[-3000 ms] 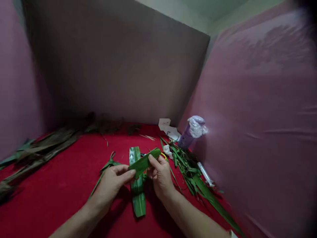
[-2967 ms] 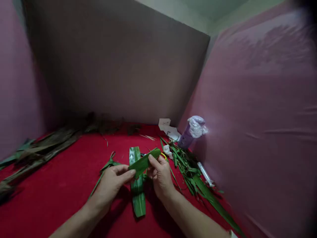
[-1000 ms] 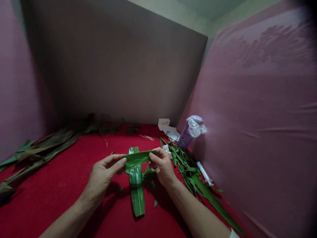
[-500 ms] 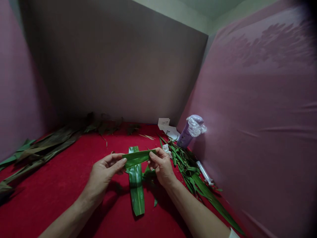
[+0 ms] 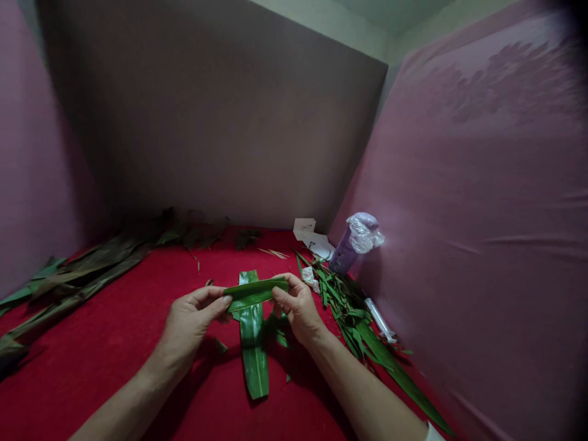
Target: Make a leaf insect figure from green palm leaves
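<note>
A red surface (image 5: 124, 306) spreads below a dark far wall (image 5: 220, 122), with a pink left wall (image 5: 37, 153) and a pink right wall (image 5: 459, 184) closing it in; brown leaves (image 5: 98, 263) lie along the left; a pile of green shreds (image 5: 342, 306) runs down the right, near a purple container (image 5: 342, 257) topped with clear plastic (image 5: 364, 236); white papers (image 5: 319, 245) lie at the far side, thin sticks (image 5: 274, 253) just left of them.

The held leaf strip (image 5: 252, 294) is green, narrow and glossy, with fine lengthwise lines; it is stretched between the hands, above and across a flat leaf strip (image 5: 255, 361) that lies lengthwise on the red; the left hand (image 5: 188, 318) pinches its left end between thumb and fingers, and the right hand (image 5: 301, 309) pinches its right end likewise.

Three seconds ago the held leaf strip slanted more steeply up to the right; now it is nearer level, its left end farther left; the yellow loop then visible by the right hand is out of sight.
</note>
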A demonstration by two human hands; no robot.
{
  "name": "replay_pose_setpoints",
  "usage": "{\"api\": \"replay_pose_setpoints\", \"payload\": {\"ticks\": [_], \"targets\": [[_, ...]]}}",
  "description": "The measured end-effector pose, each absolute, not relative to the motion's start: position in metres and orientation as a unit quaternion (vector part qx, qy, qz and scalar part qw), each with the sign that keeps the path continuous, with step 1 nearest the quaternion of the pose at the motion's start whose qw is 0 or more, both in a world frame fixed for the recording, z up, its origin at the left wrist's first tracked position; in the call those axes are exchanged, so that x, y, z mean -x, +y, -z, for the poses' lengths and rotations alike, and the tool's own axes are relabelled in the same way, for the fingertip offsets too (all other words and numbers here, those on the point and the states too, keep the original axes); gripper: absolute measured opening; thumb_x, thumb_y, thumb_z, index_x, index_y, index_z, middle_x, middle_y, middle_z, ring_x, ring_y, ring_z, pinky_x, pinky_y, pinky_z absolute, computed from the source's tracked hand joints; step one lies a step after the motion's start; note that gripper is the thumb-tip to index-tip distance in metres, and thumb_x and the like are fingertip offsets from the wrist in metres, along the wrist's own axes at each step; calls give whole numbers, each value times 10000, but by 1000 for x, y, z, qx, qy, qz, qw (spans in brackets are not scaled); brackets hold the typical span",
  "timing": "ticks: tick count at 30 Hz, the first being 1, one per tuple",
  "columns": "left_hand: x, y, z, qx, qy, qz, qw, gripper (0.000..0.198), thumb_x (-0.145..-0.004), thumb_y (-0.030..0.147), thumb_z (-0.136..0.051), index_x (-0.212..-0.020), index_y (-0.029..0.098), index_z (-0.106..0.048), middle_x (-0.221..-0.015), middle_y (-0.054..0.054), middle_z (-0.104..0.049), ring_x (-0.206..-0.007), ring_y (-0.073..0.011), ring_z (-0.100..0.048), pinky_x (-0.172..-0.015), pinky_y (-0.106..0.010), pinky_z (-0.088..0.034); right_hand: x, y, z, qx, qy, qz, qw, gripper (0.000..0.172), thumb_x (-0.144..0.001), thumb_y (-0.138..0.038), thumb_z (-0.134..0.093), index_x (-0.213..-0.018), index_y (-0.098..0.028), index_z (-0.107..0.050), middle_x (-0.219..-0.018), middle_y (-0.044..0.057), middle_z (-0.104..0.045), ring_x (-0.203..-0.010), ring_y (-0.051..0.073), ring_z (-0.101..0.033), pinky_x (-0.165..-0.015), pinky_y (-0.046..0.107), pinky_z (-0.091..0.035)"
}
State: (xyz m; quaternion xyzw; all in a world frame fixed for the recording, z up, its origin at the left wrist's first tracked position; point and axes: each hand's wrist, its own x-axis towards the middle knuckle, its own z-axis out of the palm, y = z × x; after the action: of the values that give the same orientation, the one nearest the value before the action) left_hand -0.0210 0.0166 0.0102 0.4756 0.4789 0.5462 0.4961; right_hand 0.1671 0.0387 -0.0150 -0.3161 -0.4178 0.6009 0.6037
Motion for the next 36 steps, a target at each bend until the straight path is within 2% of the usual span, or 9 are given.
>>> {"api": "replay_pose_setpoints", "payload": {"ticks": [7,16,22,26,29,33,36], "targets": [[20,17,-10,-470,480,-550,497,114,-635,246,-716,-700,162,-675,-564,17,-645,-525,-125,-563,-555,-225,-446,-168,37,14,306,-423,-613,593,209,-659,-295,-710,-747,-178,-561,-599,-43,-544,-459,73,-463,-374,161,-372],[18,18,-7,-426,456,-566,539,150,-612,252,-745,-703,161,-667,-592,32,-647,-528,-108,-571,-569,-214,-458,-158,30,18,310,-448,-632,550,235,-663,-288,-719,-823,-170,-596,-695,-8,-618,-492,69,-492,-389,150,-364],[12,15,-1,-437,442,-541,567,127,-656,248,-730,-725,160,-670,-636,20,-666,-569,-106,-587,-585,-201,-465,-148,26,26,322,-430,-615,577,209,-705,-332,-683,-760,-146,-607,-608,-16,-574,-471,72,-470,-370,152,-354],[10,14,0,-435,439,-515,594,186,-695,330,-700,-797,176,-680,-738,-9,-697,-643,-129,-619,-598,-210,-482,-149,26,25,338,-423,-598,590,210,-703,-331,-680,-728,-137,-604,-563,-26,-530,-457,66,-439,-364,151,-333],[10,12,-3,-420,431,-493,629,240,-739,389,-645,-806,162,-683,-741,-36,-704,-648,-140,-628,-565,-208,-485,-152,29,25,349,-450,-586,576,217,-704,-333,-675,-704,-130,-597,-538,-31,-514,-447,63,-428,-370,152,-331],[10,11,-4,-418,415,-460,664,219,-741,356,-649,-734,138,-673,-694,-60,-709,-612,-153,-640,-566,-227,-495,-155,34,27,352,-491,-569,558,219,-698,-330,-674,-701,-129,-587,-520,-35,-511,-433,64,-428,-366,153,-323],[9,13,0,-415,411,-455,672,176,-723,311,-672,-763,140,-666,-722,-66,-718,-636,-171,-662,-599,-254,-512,-155,35,28,351,-488,-558,573,199,-690,-308,-676,-750,-142,-584,-539,-42,-518,-429,62,-422,-360,153,-319]]}}
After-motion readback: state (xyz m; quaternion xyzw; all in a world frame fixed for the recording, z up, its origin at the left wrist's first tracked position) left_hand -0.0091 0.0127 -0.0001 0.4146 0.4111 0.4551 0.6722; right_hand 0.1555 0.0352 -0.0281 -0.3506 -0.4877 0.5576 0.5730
